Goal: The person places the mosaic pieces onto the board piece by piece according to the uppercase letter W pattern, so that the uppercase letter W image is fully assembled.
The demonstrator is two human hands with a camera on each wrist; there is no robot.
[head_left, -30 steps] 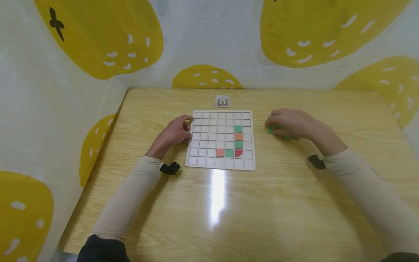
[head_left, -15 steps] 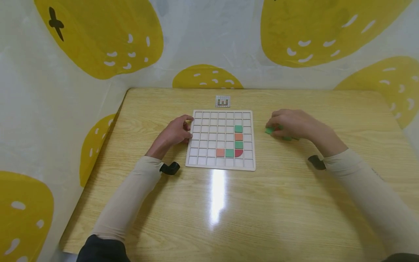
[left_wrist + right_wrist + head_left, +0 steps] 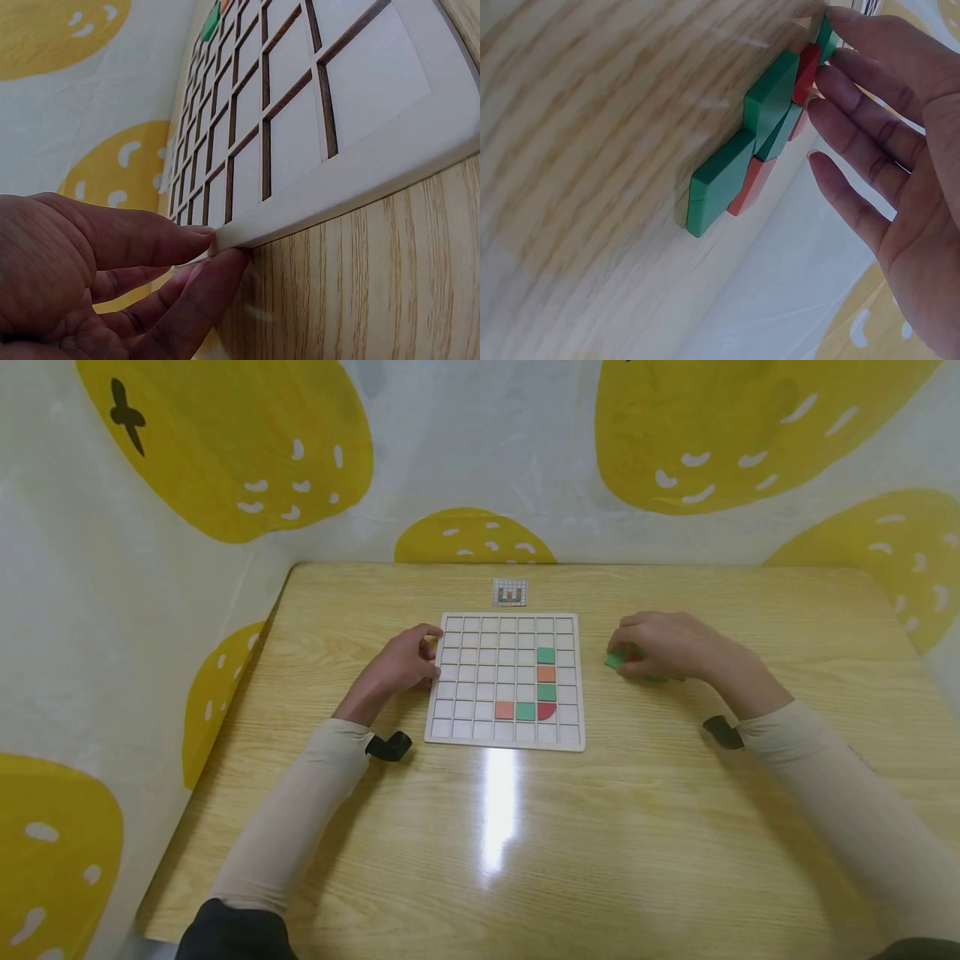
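On the table lies a pale wooden grid board [image 3: 483, 681] with square recesses. Green, orange and red tiles fill part of it, among them a red rounded tile [image 3: 547, 712]. My left hand [image 3: 401, 662] holds the board's left edge, thumb and fingertips at the rim in the left wrist view. To the right of the board, my right hand [image 3: 667, 642] pinches a green square tile [image 3: 826, 41] between thumb and fingers. Beneath that hand, loose green tiles [image 3: 721, 180] and red tiles [image 3: 752, 186] lie in a small cluster, partly hidden in the head view.
A small card [image 3: 510, 592] with a printed grid pattern lies just behind the board. The wooden table [image 3: 360, 860] reaches back to a white sheet [image 3: 480, 435] with yellow fruit prints. Bright light reflects in front of the board.
The green tile at my right fingertips has tilted and shifted slightly. My left hand and the tiles on the board stay as they were.
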